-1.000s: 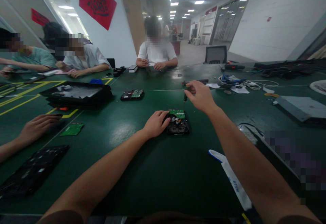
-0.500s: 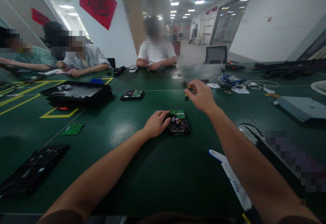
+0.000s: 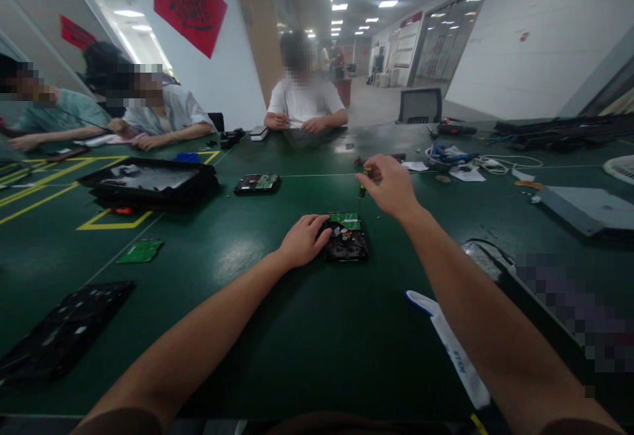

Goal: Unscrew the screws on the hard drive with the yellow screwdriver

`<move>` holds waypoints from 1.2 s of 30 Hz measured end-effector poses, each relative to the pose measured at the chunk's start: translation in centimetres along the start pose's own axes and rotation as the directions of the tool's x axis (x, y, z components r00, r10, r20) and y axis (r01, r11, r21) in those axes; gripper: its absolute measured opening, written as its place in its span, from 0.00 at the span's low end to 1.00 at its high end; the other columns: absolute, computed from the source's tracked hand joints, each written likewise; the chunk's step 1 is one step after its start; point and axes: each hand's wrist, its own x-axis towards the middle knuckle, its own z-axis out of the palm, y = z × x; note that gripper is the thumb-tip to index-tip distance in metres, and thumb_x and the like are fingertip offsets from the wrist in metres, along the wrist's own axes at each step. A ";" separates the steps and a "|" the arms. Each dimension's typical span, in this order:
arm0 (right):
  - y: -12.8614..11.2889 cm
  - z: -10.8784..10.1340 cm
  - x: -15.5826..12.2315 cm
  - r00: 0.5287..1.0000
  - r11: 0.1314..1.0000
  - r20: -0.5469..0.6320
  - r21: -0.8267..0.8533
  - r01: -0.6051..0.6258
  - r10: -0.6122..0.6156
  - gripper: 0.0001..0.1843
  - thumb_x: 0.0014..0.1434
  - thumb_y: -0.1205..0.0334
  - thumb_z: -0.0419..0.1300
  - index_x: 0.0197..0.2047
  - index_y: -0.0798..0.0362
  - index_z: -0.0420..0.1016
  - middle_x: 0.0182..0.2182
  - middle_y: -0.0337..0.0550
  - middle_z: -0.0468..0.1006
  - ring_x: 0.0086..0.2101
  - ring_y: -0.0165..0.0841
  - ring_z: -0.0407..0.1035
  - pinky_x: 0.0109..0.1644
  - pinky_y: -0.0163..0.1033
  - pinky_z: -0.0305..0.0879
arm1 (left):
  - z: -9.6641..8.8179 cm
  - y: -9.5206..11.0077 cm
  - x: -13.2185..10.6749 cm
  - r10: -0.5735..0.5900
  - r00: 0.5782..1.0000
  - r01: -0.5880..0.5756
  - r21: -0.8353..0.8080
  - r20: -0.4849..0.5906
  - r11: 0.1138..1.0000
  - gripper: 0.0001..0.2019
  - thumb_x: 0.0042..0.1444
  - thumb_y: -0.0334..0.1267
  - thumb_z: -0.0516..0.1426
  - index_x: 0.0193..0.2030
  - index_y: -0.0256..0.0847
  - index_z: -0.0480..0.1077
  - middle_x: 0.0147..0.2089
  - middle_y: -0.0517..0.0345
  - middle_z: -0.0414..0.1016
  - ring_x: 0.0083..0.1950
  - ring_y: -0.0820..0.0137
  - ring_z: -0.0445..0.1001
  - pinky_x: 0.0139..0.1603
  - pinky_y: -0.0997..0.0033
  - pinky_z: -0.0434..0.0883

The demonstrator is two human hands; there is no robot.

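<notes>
A hard drive [image 3: 348, 245] with a green circuit board on its far part lies on the green table in front of me. My left hand [image 3: 306, 239] grips its left edge, the thumb over the near side and the fingers at the far left corner. In my right hand [image 3: 389, 184] is a small screwdriver [image 3: 362, 189] with a black and yellow handle, pinched at its top end. It stands nearly upright, its thin shaft pointing down at the drive's far right corner. Whether the tip touches a screw is too small to tell.
A second hard drive [image 3: 257, 183] lies farther back. Leftward are a black tray [image 3: 153, 184], a loose green circuit board [image 3: 140, 251] and a black panel [image 3: 67, 329]. A grey metal case [image 3: 587, 210] and a white-and-blue tool [image 3: 458, 356] lie right. Co-workers sit across the table.
Both my hands, the drive and the screwdriver stay almost where they were. Across the table, the co-worker in white has shifted their hands slightly.
</notes>
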 end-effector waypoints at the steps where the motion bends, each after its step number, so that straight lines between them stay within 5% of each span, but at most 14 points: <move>1: -0.1 0.0 0.0 1.000 1.000 -0.004 -0.005 0.010 -0.010 0.10 0.66 0.54 0.60 0.48 0.49 0.73 0.46 0.51 0.78 0.44 0.44 0.73 0.48 0.50 0.70 | 0.0 0.0 0.0 -0.001 1.000 0.001 0.001 0.001 1.000 0.25 0.74 0.51 0.48 0.69 0.40 0.66 0.64 0.43 0.73 0.67 0.54 0.69 0.69 0.49 0.68; 16: -0.7 0.0 0.0 0.999 0.992 -0.033 -0.127 -0.022 0.018 0.04 0.65 0.58 0.59 0.38 0.49 0.70 0.38 0.50 0.78 0.40 0.43 0.72 0.45 0.46 0.64 | 0.0 0.0 0.0 0.005 1.000 -0.005 -0.006 -0.003 1.000 0.24 0.74 0.50 0.49 0.69 0.40 0.66 0.63 0.43 0.73 0.67 0.54 0.69 0.69 0.49 0.68; 23: -1.1 0.2 -0.2 0.994 0.984 0.107 -0.178 0.017 0.003 0.12 0.71 0.55 0.52 0.40 0.50 0.72 0.37 0.50 0.81 0.37 0.43 0.73 0.41 0.46 0.62 | 0.0 0.1 0.0 0.000 1.000 0.000 -0.008 -0.002 1.000 0.25 0.74 0.51 0.49 0.69 0.40 0.66 0.63 0.43 0.73 0.67 0.54 0.69 0.69 0.49 0.68; 30: -1.4 -0.5 -0.4 0.984 0.909 0.179 -0.412 0.068 0.007 0.07 0.65 0.61 0.58 0.42 0.52 0.77 0.40 0.53 0.82 0.34 0.42 0.73 0.35 0.45 0.61 | 0.0 -0.1 0.0 0.005 1.000 -0.005 -0.007 -0.008 1.000 0.24 0.73 0.50 0.49 0.69 0.41 0.66 0.63 0.43 0.73 0.67 0.54 0.69 0.68 0.49 0.68; 36: -1.8 -1.0 -0.2 0.973 0.876 0.230 -0.470 0.105 0.007 0.12 0.67 0.55 0.59 0.36 0.52 0.78 0.36 0.52 0.81 0.33 0.43 0.73 0.33 0.45 0.60 | 0.1 -0.1 0.0 0.008 1.000 -0.008 -0.003 -0.006 1.000 0.25 0.74 0.51 0.49 0.69 0.40 0.66 0.63 0.43 0.73 0.67 0.54 0.69 0.69 0.49 0.68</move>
